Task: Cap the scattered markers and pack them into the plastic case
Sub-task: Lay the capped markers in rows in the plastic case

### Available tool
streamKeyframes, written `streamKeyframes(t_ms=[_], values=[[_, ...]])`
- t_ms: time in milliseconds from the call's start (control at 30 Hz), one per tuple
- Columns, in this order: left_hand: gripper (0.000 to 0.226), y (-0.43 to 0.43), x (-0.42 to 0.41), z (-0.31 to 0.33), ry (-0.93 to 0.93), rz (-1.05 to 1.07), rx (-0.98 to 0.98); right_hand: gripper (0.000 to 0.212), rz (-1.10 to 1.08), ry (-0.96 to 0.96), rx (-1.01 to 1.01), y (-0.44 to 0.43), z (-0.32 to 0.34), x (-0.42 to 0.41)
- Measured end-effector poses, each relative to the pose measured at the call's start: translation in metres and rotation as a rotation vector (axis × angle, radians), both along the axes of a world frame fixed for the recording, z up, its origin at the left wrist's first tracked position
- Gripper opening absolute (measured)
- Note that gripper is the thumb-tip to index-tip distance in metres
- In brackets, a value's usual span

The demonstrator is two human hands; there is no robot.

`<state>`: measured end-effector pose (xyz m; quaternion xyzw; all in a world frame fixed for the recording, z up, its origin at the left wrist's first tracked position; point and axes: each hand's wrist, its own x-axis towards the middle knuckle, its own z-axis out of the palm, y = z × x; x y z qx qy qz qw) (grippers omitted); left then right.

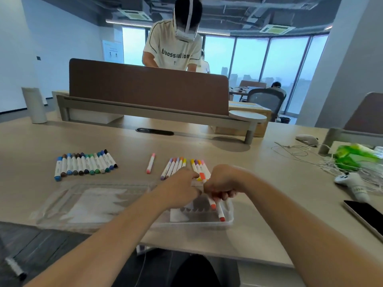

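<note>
A clear plastic case (207,223) lies open at the table's front edge, its lid (93,204) spread to the left. My right hand (221,183) is shut on two white markers with red-orange caps (219,212), their lower ends over the case tray. My left hand (182,188) reaches toward an orange marker (202,176) just behind the case; its fingertips touch or pinch it, I cannot tell which. A row of blue, brown and green markers (85,164) lies at the left. A single pink marker (150,163) and a purple-to-yellow group (175,166) lie mid-table.
A brown desk divider (149,88) stands behind, with a person bent over beyond it. To the right lie white cables (310,156), a green packet (352,156), a white controller (352,183) and a dark phone (364,216). A white cylinder (35,104) stands far left.
</note>
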<state>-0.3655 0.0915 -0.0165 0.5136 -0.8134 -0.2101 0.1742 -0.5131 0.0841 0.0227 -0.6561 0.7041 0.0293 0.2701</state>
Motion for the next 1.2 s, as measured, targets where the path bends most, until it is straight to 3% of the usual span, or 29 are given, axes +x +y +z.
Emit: streamKeyframes(t_ms=[167, 300, 633, 867, 1067, 1200], values=[[0.041, 0.01, -0.013, 0.001, -0.106, -0.06, -0.007, 0.026, 0.031, 0.022, 0.089, 0.011, -0.003, -0.009], [0.022, 0.014, -0.018, -0.002, -0.128, -0.134, 0.024, 0.038, 0.022, 0.08, 0.056, 0.012, -0.004, -0.017], [0.059, 0.012, -0.019, -0.001, -0.19, -0.195, 0.094, 0.041, 0.084, 0.07, 0.066, 0.011, -0.009, -0.021], [0.065, 0.009, -0.02, -0.004, -0.205, -0.195, 0.069, 0.039, 0.139, 0.151, 0.082, 0.007, -0.007, -0.015], [0.056, 0.007, -0.018, -0.005, -0.157, -0.226, 0.056, 0.029, 0.181, 0.212, 0.033, 0.001, -0.008, -0.006], [0.057, 0.009, -0.016, -0.006, -0.14, -0.197, 0.07, 0.027, 0.172, 0.172, 0.055, -0.001, -0.008, -0.011]])
